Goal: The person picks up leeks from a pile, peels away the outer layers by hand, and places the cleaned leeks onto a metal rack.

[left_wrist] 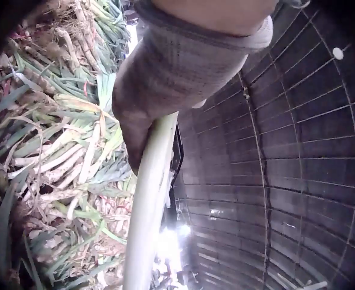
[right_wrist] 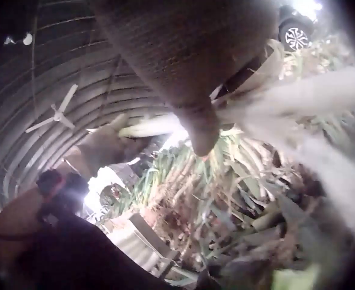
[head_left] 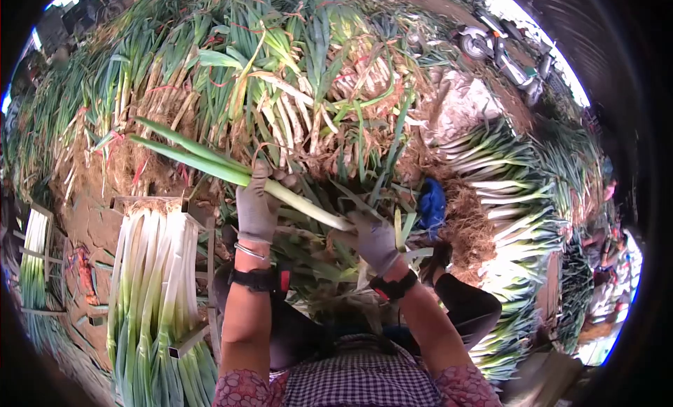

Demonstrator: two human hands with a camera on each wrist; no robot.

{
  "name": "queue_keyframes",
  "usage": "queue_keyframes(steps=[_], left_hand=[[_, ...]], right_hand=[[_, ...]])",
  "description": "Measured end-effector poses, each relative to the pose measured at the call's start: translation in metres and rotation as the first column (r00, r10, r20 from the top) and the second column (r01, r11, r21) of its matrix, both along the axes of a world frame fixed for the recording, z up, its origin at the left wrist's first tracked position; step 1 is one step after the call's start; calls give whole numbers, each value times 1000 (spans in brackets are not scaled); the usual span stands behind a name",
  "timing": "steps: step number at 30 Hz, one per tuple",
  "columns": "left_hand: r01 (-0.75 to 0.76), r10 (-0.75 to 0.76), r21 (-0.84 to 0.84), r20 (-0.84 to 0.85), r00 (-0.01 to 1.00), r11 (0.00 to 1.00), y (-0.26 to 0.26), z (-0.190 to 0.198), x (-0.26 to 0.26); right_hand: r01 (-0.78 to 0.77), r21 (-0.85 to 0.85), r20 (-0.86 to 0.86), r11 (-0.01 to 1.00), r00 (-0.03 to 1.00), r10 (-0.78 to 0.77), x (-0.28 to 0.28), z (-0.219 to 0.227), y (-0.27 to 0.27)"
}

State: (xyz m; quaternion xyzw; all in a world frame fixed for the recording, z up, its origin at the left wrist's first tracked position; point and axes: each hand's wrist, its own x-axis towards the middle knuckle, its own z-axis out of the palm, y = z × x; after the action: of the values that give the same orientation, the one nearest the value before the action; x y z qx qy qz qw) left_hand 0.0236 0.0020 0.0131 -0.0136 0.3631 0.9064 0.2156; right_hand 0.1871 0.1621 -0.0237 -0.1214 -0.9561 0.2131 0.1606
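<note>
A long green onion [head_left: 308, 205] with a white shaft and green leaves slants across in front of the person in the head view. The gloved left hand [head_left: 258, 204] grips it around the middle, where green turns to white; the left wrist view shows the pale shaft [left_wrist: 150, 199] running out from under that hand. At the white lower end, the gloved right hand [head_left: 373, 240] pinches with thumb and fingers. Blurred pale strips [right_wrist: 310, 96] fan out beside the right hand in its wrist view. Loose leaves and peelings [head_left: 308, 256] lie beneath both hands.
Unpeeled green onions [head_left: 294, 112] with soil on their roots heap up ahead. A rack [head_left: 210, 267] at left holds cleaned stalks [head_left: 151, 267]. More cleaned onions [head_left: 512, 197] lie in a row at right, near a blue bag [head_left: 431, 209]. A scooter [head_left: 501, 53] stands far right.
</note>
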Motion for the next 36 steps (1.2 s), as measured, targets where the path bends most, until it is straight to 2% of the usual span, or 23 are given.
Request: queue_keyframes(steps=[2,6,8,9,11,13,14,16,17,18,22,23,24,25,26,28,29,30,31,32,33,34,36], left_hand=[[-65,64,-40,-31,997,997,5,11,4],[-38,41,40,-87,995,998,17,-12,5],[-80,76,-30,-108,991,996,6,6,5],[-141,104,-185,-199,975,973,0,1,3],[-170,141,-115,-225,964,979,-8,2,-8],[-151,158,49,-241,958,987,-16,8,-12],[-150,157,48,-241,958,988,-21,6,-15],[-139,166,125,-250,954,982,-28,2,-21],[-155,182,116,-281,942,981,-29,2,-21],[-150,176,113,-280,944,982,-27,0,-21],[-124,146,138,-164,976,983,-17,0,-20],[-15,47,254,-120,992,967,-18,-7,-25],[83,-55,370,-85,995,925,-19,-9,-28],[79,-52,370,-84,995,926,-18,-13,-30],[135,-100,404,-106,989,905,-16,-16,-33],[183,-139,435,-131,982,882,-19,-19,-39],[134,-86,427,-130,988,894,-23,-20,-42],[86,-35,419,-128,991,904,-28,-22,-46],[-11,56,396,-104,993,918,-34,-26,-49],[-26,57,437,-57,997,899,-41,-28,-54],[-173,179,341,12,984,924,-38,-15,-46],[-306,299,235,63,952,923,-34,0,-37],[-300,300,249,37,953,921,-45,-54,-56]], right_hand=[[-6,-15,22,1000,1000,6,1,-8,5],[-41,-96,-59,994,998,36,-3,2,-12],[-16,-350,-26,936,1000,7,18,-7,-4],[39,-398,90,917,996,-3,35,-22,9],[243,-220,486,945,867,-110,75,-52,32],[273,-91,616,958,771,-161,131,-99,59],[274,3,736,962,651,-188,150,-110,72],[214,-107,700,971,709,-80,192,-168,110],[264,-314,470,912,878,-93,175,-150,104],[247,-516,209,820,965,-159,146,-113,86],[-252,-547,-133,798,968,215,48,0,36],[-254,-544,-134,800,967,216,33,8,27],[-313,-678,-129,665,941,312,21,13,19],[-346,-792,-140,502,904,403,16,15,15],[-347,-793,-140,501,904,404,19,15,12],[-231,-953,-87,198,831,549,31,10,6],[-85,-952,70,294,875,480,50,4,16],[16,-927,186,374,886,424,67,38,19],[-99,-914,45,393,939,341,100,27,34],[-406,-594,-196,695,911,364,119,16,52],[78,-979,94,187,993,78,143,26,62],[86,-963,94,255,995,19,157,30,71],[166,-945,201,283,974,99,170,31,82]])
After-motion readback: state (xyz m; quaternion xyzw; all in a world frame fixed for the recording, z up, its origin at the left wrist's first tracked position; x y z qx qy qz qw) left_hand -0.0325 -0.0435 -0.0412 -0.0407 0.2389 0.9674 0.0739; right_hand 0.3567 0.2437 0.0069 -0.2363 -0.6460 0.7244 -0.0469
